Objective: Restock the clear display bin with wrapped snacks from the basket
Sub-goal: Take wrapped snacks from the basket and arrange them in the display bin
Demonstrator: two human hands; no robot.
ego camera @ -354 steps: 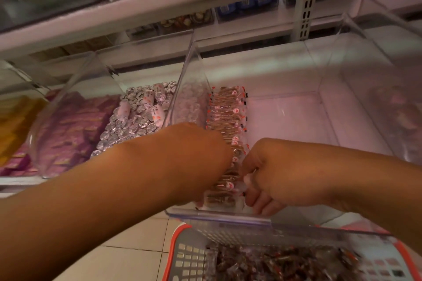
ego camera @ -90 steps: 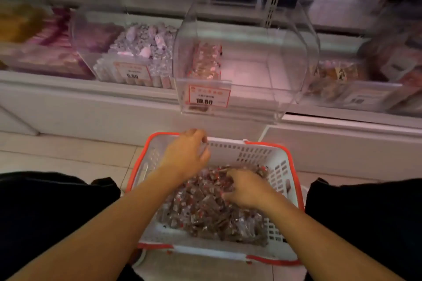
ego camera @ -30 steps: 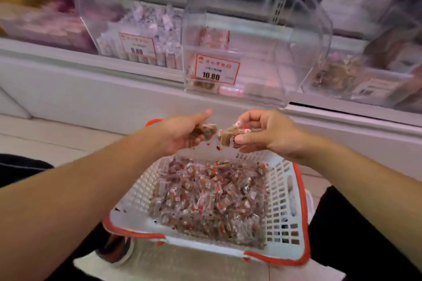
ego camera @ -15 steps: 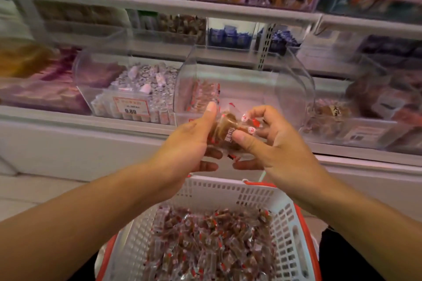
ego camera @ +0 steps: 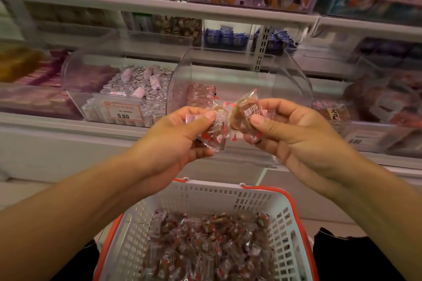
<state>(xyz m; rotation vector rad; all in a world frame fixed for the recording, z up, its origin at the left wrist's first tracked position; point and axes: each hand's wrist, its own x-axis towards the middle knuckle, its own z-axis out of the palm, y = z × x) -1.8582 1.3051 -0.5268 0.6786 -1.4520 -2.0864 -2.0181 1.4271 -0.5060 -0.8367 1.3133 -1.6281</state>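
Note:
My left hand [ego camera: 182, 137] grips a few clear-wrapped brown snacks [ego camera: 215, 126] between thumb and fingers. My right hand [ego camera: 287, 130] pinches another small bunch of wrapped snacks [ego camera: 245, 113] just to the right, the two bunches nearly touching. Both hands hover in front of the clear display bin [ego camera: 294, 84], which holds one row of the same snacks [ego camera: 201, 96] along its left wall. Below, the white basket with an orange rim [ego camera: 219, 191] holds a heap of wrapped snacks [ego camera: 205, 246].
A neighbouring clear bin [ego camera: 75, 80] with silver-wrapped sweets and a 9.80 price tag [ego camera: 123, 113] stands to the left. Another bin [ego camera: 365, 121] sits to the right. An upper shelf [ego camera: 205, 10] with boxed goods and an 18.80 tag overhangs. Dark trouser legs flank the basket.
Both hands rose out of the basket with snacks and now hold them in front of the bin. The bunches have separated slightly, each in its own hand.

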